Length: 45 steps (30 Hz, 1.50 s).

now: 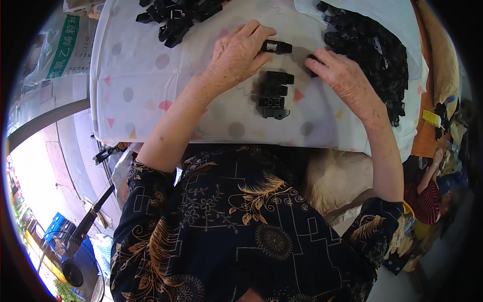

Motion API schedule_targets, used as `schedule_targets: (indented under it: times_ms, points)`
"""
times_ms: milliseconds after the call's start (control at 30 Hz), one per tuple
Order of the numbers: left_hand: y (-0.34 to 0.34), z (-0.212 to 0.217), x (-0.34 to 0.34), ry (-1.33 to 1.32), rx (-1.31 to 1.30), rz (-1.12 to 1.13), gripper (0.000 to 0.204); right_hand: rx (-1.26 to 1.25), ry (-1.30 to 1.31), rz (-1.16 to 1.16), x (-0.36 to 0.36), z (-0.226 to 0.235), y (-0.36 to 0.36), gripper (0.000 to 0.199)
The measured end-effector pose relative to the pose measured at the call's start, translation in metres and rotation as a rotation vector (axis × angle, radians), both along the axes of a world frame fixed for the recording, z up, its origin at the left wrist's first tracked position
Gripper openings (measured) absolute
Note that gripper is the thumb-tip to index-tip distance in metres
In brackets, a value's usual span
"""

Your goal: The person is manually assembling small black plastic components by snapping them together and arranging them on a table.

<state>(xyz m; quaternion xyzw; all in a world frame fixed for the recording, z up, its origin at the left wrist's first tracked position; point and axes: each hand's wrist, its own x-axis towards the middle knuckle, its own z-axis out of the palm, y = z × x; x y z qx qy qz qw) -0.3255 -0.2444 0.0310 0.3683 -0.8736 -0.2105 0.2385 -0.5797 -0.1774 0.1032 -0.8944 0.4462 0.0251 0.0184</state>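
My left hand (236, 54) reaches over the table, its thumb and fingers closed round the left end of a black plastic part (285, 48) with a rectangular opening. Just below lies a short column of similar black plastic pieces (274, 90), set close together on the cloth. To the right, my right hand (344, 75) pinches a small dark part (312, 59); the fingertips hide most of it. A gap separates the two held parts.
A heap of black parts (176, 15) lies at the far left of the patterned tablecloth (236, 130). Another large pile (372, 50) spreads on the right. A fan (75, 269) stands lower left; a person in a striped top (425, 201) is at the right.
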Motion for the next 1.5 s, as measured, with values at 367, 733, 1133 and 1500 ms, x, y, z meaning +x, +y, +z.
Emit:
schedule_targets:
  times_ms: [367,733,1133,1500]
  points:
    - [0.000,-0.001,0.001,0.050,-0.005,0.013,0.033,0.217,-0.757,-0.432,0.025,-0.024,-0.019,0.033]
    - [-0.001,0.000,0.001,0.081,0.036,0.005,0.032,-0.188,-0.687,-0.151,0.047,-0.057,-0.019,0.030]
    - [-0.004,-0.002,0.000,0.058,0.105,0.004,0.031,-0.325,-0.544,-0.090,0.042,-0.061,-0.016,0.038]
    - [-0.010,-0.009,0.005,0.003,0.136,0.027,0.033,-0.208,-0.391,-0.091,0.041,-0.064,-0.004,0.045]
